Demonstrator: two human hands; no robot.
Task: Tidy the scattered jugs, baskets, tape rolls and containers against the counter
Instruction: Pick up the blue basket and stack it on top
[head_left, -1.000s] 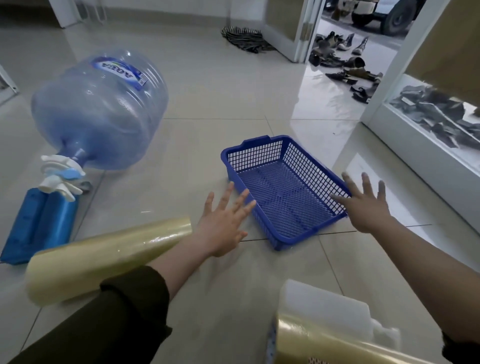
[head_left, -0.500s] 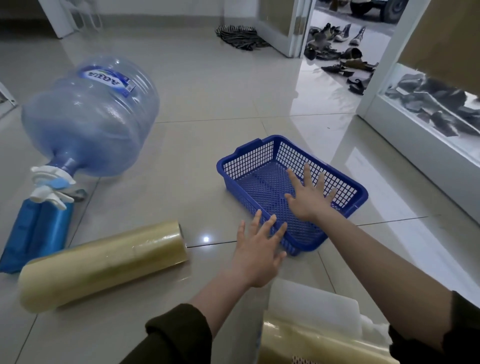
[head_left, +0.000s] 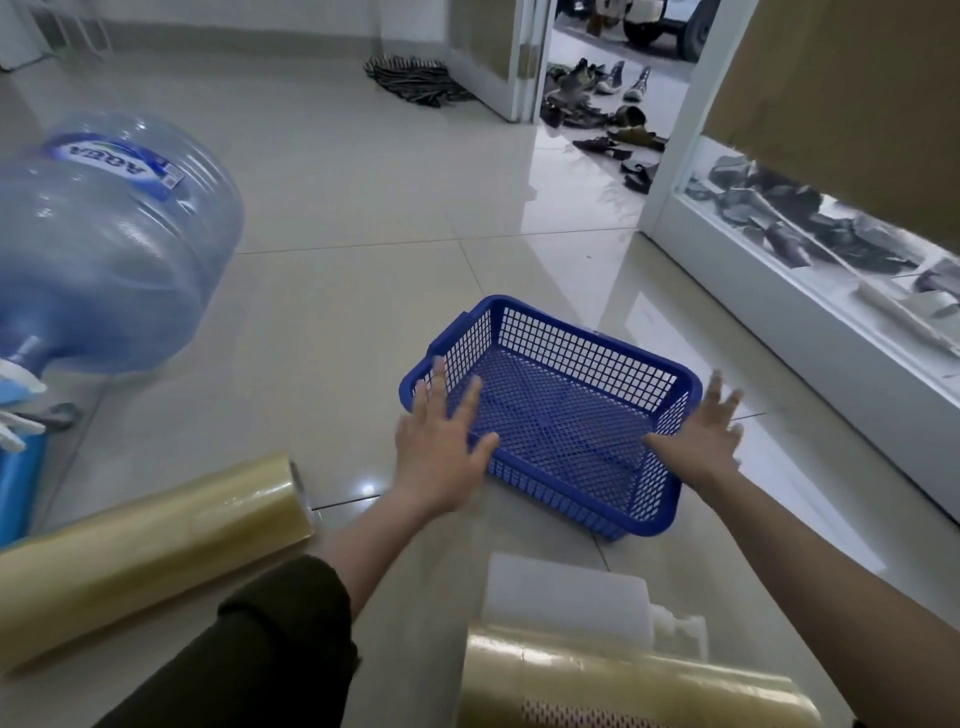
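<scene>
Far left there's a big blue water jug (head_left: 111, 249) lying on its side, label reading AQUA, with a clear tape roll (head_left: 150, 556) on the glossy cream floor tiles (head_left: 332, 218) nearby. In the middle sits the blue mesh basket (head_left: 561, 415), left hand (head_left: 441, 447) and right hand (head_left: 701, 441) spread open at either end, and shoes (head_left: 602, 114) pile up by the open doorway beyond.

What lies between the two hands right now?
In the head view, the blue mesh basket lies between them, empty. The left hand is at its left rim and the right hand at its right rim, both with fingers spread open.
</scene>
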